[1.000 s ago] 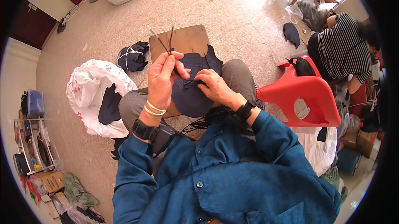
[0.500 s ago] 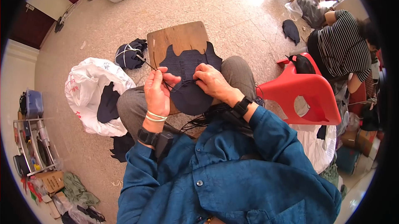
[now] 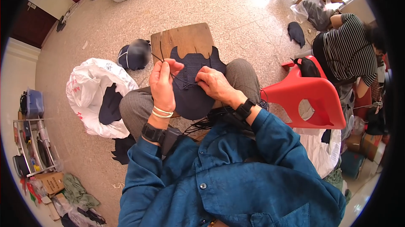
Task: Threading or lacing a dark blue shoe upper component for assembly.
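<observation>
With the panel (image 3: 194, 104) on the six o'clock end of the bench (image 3: 187, 37), the left hand (image 3: 163, 85), at the panel's nine o'clock, pinches the cord (image 3: 161, 50), while the right hand (image 3: 219, 87) curls over three o'clock, grasp unclear, so even tension should work best.

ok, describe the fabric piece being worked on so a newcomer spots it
Find the wooden board at the person's knees. The navy fabric piece overlaps its near part, at the hands. Unlike the white-tied bundle left of the board, it lies spread out, with two horn-like points at its far edge.
</observation>
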Available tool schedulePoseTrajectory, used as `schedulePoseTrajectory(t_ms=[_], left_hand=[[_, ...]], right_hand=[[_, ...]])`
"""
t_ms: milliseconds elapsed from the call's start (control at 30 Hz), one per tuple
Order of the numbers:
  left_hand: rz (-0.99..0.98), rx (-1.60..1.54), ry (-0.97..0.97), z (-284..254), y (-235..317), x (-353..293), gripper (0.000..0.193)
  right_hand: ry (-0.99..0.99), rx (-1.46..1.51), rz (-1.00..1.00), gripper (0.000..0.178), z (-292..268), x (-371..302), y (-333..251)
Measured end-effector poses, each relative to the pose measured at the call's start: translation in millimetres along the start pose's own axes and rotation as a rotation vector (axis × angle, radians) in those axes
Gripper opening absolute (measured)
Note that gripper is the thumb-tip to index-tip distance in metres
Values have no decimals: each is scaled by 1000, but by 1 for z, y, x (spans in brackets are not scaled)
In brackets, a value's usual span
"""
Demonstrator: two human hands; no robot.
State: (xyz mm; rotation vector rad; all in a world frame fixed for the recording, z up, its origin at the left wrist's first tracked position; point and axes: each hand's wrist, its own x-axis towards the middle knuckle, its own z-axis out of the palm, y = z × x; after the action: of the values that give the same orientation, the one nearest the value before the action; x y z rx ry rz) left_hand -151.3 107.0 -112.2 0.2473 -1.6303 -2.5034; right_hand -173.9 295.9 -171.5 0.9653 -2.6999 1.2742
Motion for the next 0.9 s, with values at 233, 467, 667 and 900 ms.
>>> schedulePoseTrajectory(t_ms=[233, 467, 667, 900], left_hand=[[-15, 157, 0, -43, -66, -16, 23], [-123, 78, -30, -53, -57, -13, 23], [4, 164, -217, -28, 2, -8, 21], [-29, -58, -361, 39, 44, -6, 22]], right_hand=[[141, -100, 29, 6, 16, 1, -1], [156, -202, -15, 10, 22, 3, -4], [-39, 213, 134, 46, -1, -9, -2], [7, 14, -75, 55, 12, -11, -5]])
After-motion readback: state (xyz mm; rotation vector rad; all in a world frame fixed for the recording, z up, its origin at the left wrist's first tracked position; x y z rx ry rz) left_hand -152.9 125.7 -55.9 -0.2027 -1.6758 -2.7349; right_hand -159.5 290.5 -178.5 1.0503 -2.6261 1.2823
